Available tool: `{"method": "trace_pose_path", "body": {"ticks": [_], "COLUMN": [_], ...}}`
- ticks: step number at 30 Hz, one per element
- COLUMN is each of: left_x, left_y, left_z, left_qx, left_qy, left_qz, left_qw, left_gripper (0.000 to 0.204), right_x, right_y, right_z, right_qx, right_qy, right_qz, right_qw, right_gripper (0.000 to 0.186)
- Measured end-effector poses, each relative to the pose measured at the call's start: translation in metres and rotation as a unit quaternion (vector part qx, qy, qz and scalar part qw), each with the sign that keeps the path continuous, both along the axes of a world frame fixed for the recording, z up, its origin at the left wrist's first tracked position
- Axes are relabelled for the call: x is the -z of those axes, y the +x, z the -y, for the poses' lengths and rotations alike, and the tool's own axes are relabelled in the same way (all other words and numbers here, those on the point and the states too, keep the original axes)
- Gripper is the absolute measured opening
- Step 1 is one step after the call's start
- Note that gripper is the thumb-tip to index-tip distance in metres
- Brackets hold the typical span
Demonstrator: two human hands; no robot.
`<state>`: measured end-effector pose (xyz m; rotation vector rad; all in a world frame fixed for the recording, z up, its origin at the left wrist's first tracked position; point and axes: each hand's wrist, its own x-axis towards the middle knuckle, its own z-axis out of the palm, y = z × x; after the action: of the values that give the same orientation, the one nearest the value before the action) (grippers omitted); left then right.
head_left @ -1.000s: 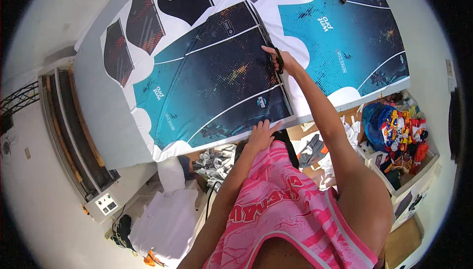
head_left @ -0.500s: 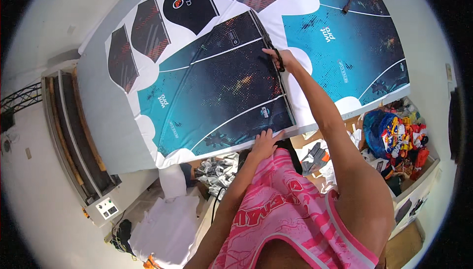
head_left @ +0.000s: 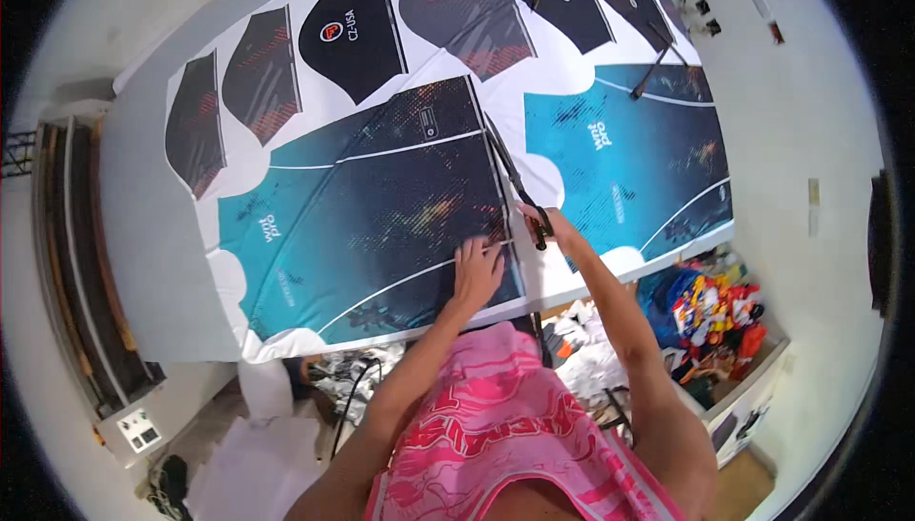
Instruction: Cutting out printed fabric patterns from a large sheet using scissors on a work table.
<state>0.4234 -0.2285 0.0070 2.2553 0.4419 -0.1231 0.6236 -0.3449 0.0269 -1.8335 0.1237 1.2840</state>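
Scissors: long black scissors lie along the right edge of the big teal panel, long axis running from the person up and to the left, tips pointing away from the person.
Right hand: the right hand grips the scissor handles, fingers curled closed around the loops.
Left hand: the left hand rests flat on the printed fabric just left of the scissors, fingers spread and pressing it down.
Fabric look: a white sheet printed with large teal-and-black panels crossed by thin white curved lines, and a row of smaller black pieces along its far side.
Fabric place: spread across a white table, near edge hanging just over.
Box: an open white box at the lower right holds colourful items in blue, red and yellow, too jumbled to tell apart.
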Motion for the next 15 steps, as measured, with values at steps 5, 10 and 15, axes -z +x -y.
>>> {"method": "trace_pose_path", "body": {"ticks": [5,10,15], "left_x": [0.011,0.025,0.029], "left_y": [0.101,0.113,0.111], "left_z": [-0.024,-0.046,-0.045], "left_qx": [-0.061,-0.039,-0.030], "left_qy": [0.188,0.213,0.214], "left_qz": [0.151,0.063,0.023], "left_qw": [0.969,0.974,0.976], "left_gripper": [0.045,0.059,0.064], "right_x": [-0.003,0.007,0.005], "right_y": [0.066,0.124,0.165], "right_z": [-0.018,-0.057,-0.077], "right_qx": [-0.075,-0.138,-0.133], "right_qy": [0.044,0.037,0.085], "right_qz": [-0.047,-0.042,-0.060], "right_qw": [0.995,0.989,0.986], "right_gripper": [0.054,0.051,0.056]}}
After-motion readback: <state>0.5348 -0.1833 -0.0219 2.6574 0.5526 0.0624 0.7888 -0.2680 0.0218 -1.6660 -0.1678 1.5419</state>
